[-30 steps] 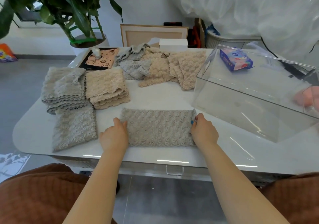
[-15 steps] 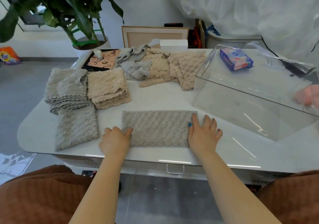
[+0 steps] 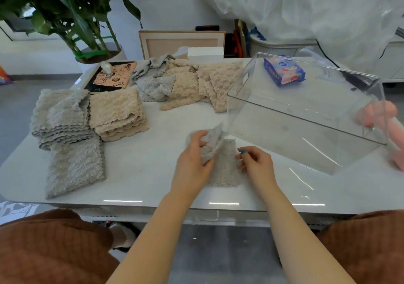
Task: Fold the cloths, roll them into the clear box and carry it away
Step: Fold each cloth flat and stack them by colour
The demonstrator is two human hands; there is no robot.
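Observation:
A grey fluffy cloth (image 3: pixel 225 165) lies near the table's front edge, its left half lifted and turned over to the right. My left hand (image 3: pixel 193 161) grips that lifted half. My right hand (image 3: pixel 255 163) pinches the cloth's right edge with curled fingers. The clear box (image 3: pixel 306 126) stands tilted just to the right of both hands, holding no cloths. One folded grey cloth (image 3: pixel 74 165) lies flat at the front left. Behind it sit a folded grey stack (image 3: pixel 61 117) and a folded beige stack (image 3: pixel 118 113). Loose grey and beige cloths (image 3: pixel 188 82) are heaped at the back.
A blue and pink packet (image 3: pixel 283 70) shows behind the box. A pink object (image 3: pixel 380 117) is at the far right. A patterned pad (image 3: pixel 113 76), a white box (image 3: pixel 205 53) and a potted plant (image 3: pixel 91 28) stand at the table's far side.
The grey cloth lay spread flat under both hands. My left hand has lifted its left end and carried it rightward over the rest; my right hand moved onto the right edge.

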